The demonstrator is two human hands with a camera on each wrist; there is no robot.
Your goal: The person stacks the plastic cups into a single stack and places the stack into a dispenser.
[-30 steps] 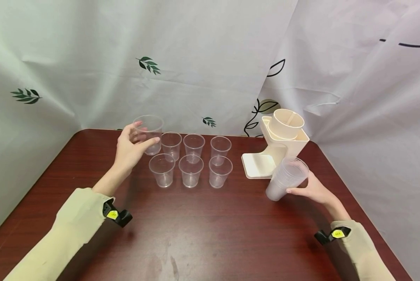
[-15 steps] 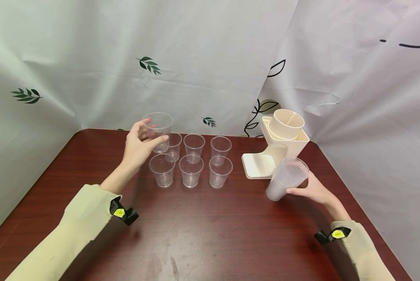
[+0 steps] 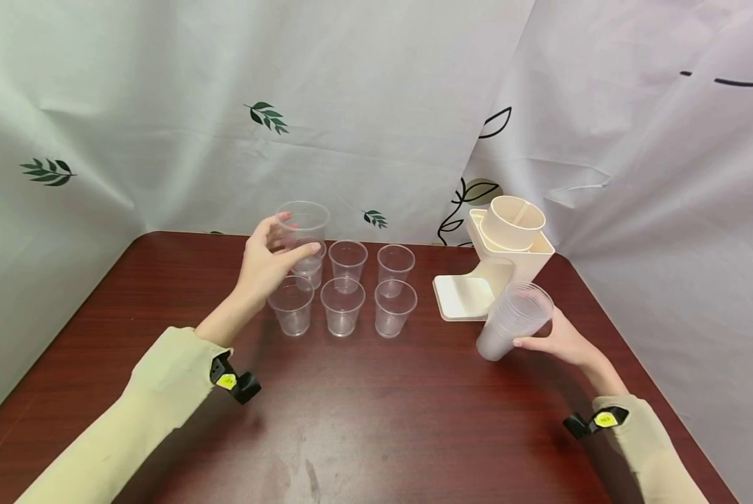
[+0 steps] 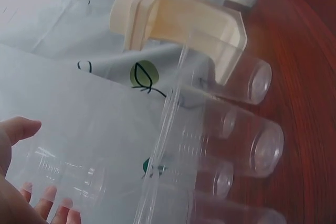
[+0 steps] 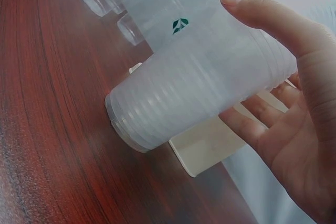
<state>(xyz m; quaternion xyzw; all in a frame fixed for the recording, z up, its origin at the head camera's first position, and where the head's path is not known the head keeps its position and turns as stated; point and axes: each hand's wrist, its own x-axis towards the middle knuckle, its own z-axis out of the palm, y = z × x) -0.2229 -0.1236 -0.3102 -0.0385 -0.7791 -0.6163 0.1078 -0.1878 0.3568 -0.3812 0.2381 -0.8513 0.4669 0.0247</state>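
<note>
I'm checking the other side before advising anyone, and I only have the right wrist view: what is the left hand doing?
Observer: The left hand holds a clear plastic cup between thumb and fingers.
Operator: I glimpse some standing cups on the table. How many altogether?
Observer: Six, in two rows of three.
Operator: And what is at the top of the cream stand beyond my cup stack?
Observer: A round, open-topped cylinder.
</note>
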